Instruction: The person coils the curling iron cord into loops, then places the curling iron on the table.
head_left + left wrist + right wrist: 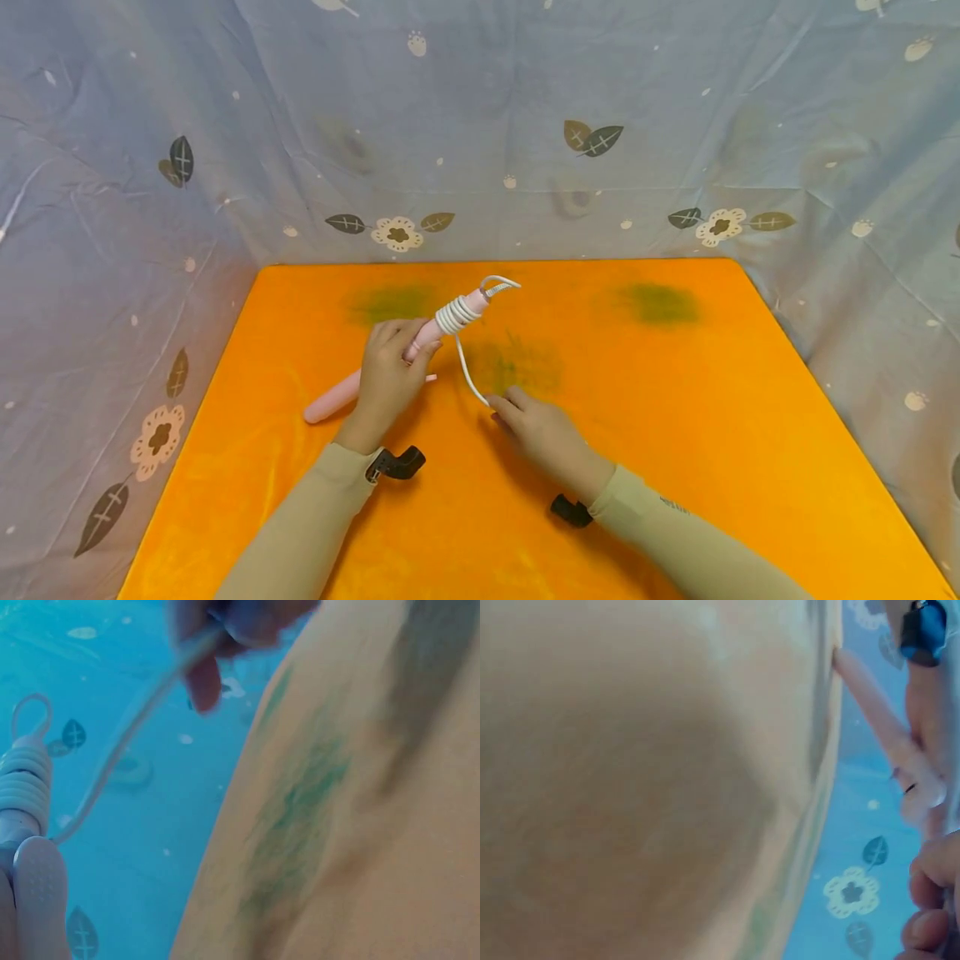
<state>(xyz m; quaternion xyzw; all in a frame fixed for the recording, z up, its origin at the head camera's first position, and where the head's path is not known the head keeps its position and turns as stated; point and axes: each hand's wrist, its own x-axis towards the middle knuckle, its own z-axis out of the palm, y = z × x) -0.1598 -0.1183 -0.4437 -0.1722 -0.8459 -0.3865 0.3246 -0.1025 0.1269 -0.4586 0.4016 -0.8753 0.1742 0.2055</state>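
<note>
My left hand [390,373] grips a pink curling iron [334,400] around its middle, holding it tilted with the barrel toward the lower left. White cord [458,315] is wound in several turns around the handle end, and a small loop of it stands out past the tip. From the coils a loose length hangs down to my right hand [543,437], which pinches it between thumb and fingers. The left wrist view shows the dotted clamp lever [41,881] below the coils. The right wrist view shows the barrel [874,705] blurred at the right side.
An orange cloth-covered table [675,433] lies under both hands, with dark greenish smudges [660,302] on it. Blue-grey patterned curtains [510,125] stand at the back and both sides. Each wrist wears a black camera mount [401,462].
</note>
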